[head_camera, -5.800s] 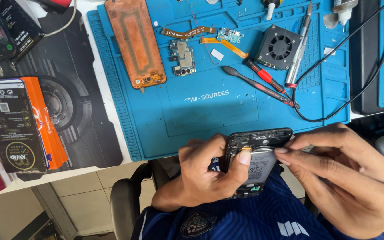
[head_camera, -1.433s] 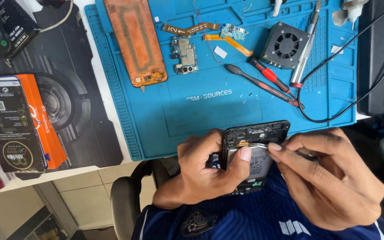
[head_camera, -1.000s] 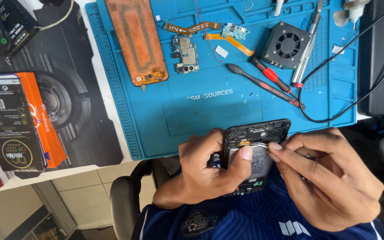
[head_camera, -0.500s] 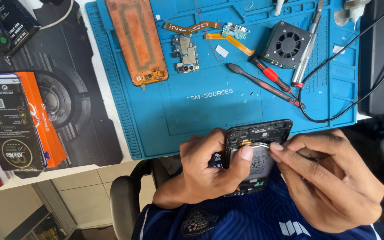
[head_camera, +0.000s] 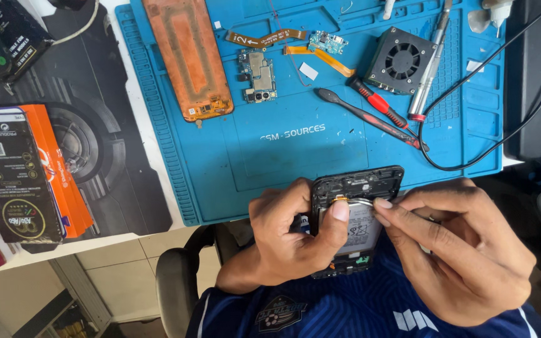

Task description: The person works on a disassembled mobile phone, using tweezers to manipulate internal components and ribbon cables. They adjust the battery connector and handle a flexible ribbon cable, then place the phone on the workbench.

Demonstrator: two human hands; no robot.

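- Head view, lower centre of the frame: you are cradling the opened phone [head_camera: 355,219] in your left hand [head_camera: 289,241], fingers wrapped round its left edge and the thumb pressing on the upper part of its exposed inside.
- Your right hand [head_camera: 464,250] is coming in from the right, its grip pinched shut on something thin at the phone's upper right edge; what it holds is too small for me to tell.
- The phone's long axis is running nearly up and down the frame, top end overhanging the near edge of the blue mat [head_camera: 295,131] on the counter.
- The working spot is lying just left of your right fingertips, so the right hand is the nearer one.
- Upper frame: the orange back panel [head_camera: 189,56], small circuit board [head_camera: 257,75], red-handled screwdriver [head_camera: 380,105] and square fan [head_camera: 402,61] are lying well apart from both hands.
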